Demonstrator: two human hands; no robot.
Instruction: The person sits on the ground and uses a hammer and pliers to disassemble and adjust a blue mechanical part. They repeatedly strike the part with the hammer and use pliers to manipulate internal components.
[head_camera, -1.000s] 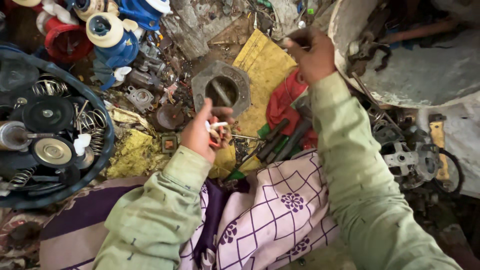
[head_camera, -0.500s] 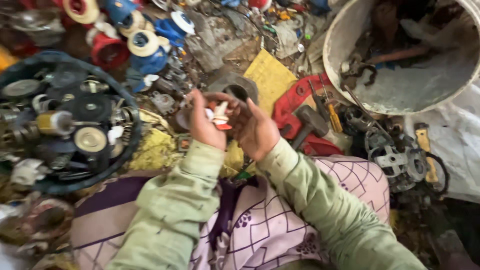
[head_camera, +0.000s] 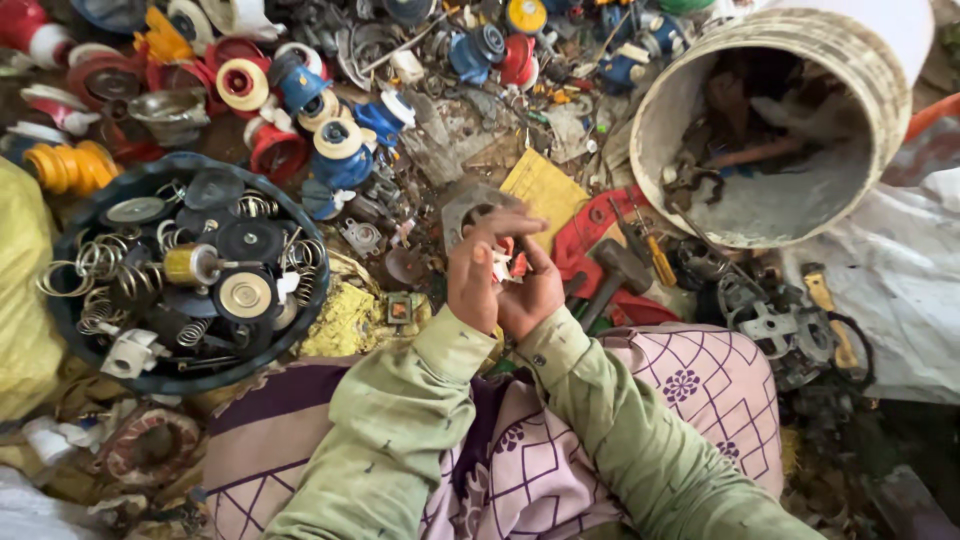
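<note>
Gripping a small red and white part between them, both hands meet at the centre of the head view, above the person's lap. The left hand curls around the part from the 9 o'clock side, fingers bent over its top. The right hand closes on it from 4 o'clock, thumb pressed against it. How the part is built is too small to tell, and whether it is coming apart or only being turned cannot be told either.

At 9 o'clock from the hands stands a round dark basin holding springs, black discs and a brass-coloured piece. This suggests that a good share of sorting is done. At 12 o'clock the floor is strewn with blue, red and white fittings, seemingly not yet handled, so much looks left to do. At 2 o'clock a large pale bucket lies tipped on its side with scrap inside. A hammer rests on a red cloth just beside the right hand, untouched.
</note>
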